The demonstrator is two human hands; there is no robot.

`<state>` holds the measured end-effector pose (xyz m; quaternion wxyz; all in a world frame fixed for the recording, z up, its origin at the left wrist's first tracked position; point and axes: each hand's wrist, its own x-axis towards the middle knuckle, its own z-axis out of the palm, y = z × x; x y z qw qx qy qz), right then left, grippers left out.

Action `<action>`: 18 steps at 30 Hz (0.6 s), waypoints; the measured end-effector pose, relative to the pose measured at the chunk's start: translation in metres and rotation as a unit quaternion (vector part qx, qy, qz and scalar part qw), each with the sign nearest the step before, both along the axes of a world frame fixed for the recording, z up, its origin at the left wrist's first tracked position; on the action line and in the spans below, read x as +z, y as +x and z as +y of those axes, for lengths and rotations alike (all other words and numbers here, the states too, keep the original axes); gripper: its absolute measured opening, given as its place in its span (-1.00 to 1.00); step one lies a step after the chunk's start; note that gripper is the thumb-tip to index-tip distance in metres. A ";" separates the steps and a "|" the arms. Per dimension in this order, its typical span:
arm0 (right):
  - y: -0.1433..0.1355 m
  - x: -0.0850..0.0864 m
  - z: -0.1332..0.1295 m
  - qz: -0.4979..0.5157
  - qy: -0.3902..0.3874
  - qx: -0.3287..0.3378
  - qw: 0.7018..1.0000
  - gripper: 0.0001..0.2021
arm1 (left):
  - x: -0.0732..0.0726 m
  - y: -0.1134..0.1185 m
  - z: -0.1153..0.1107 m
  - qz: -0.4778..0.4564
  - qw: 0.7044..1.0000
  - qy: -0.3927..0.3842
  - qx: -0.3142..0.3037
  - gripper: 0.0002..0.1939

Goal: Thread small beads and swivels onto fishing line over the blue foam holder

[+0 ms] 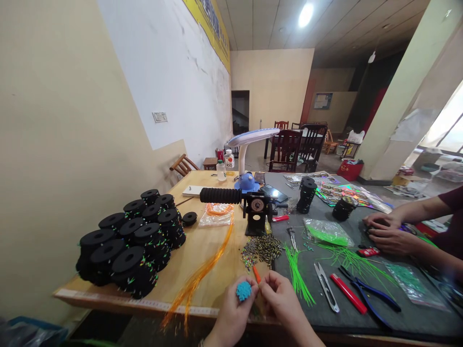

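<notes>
Blue bundle [243, 291] at six o'clock, by the table's [213, 284] near edge, is clamped in the left hand's [231, 311] grip, seemingly to keep it gathered; right hand's [280, 296] fingertips drawn together, contents unclear, beads [268, 248] piled handily toward twelve.
</notes>
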<state>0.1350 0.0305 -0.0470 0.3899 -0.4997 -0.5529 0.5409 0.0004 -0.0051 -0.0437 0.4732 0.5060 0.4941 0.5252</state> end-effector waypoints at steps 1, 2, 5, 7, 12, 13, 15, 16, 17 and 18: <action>0.001 0.002 0.000 0.000 0.002 0.003 1.000 -0.72 | -0.001 0.001 0.000 -0.031 0.999 -0.023 0.004 -0.56; 0.001 0.004 -0.001 -0.002 0.010 0.005 1.000 -0.72 | -0.001 0.002 0.001 -0.064 0.997 -0.048 0.011 -0.53; 0.003 0.006 -0.002 -0.006 0.044 0.002 0.999 -0.73 | -0.002 0.005 0.003 -0.130 0.986 -0.099 0.028 -0.47; 0.003 0.005 -0.003 -0.008 0.058 0.000 0.998 -0.73 | -0.002 0.006 0.004 -0.142 0.983 -0.111 0.032 -0.46; 0.004 0.006 -0.005 -0.068 0.134 -0.003 0.989 -0.74 | -0.002 0.006 0.007 -0.139 0.983 -0.109 0.045 -0.45; 0.004 0.007 -0.005 -0.088 0.154 0.005 0.984 -0.75 | -0.002 0.006 0.008 -0.139 0.983 -0.107 0.051 -0.45; 0.005 0.009 -0.004 -0.119 0.187 0.026 0.975 -0.76 | -0.003 0.005 0.008 -0.146 0.982 -0.104 0.063 -0.46; 0.006 0.010 -0.003 -0.127 0.195 0.036 0.972 -0.76 | -0.003 0.005 0.008 -0.152 0.980 -0.105 0.069 -0.45; 0.007 0.010 -0.002 -0.133 0.199 0.040 0.970 -0.76 | -0.005 0.004 0.008 -0.157 0.979 -0.105 0.074 -0.45; 0.009 0.011 -0.001 -0.139 0.197 0.039 0.970 -0.74 | -0.006 0.003 0.008 -0.157 0.979 -0.103 0.080 -0.45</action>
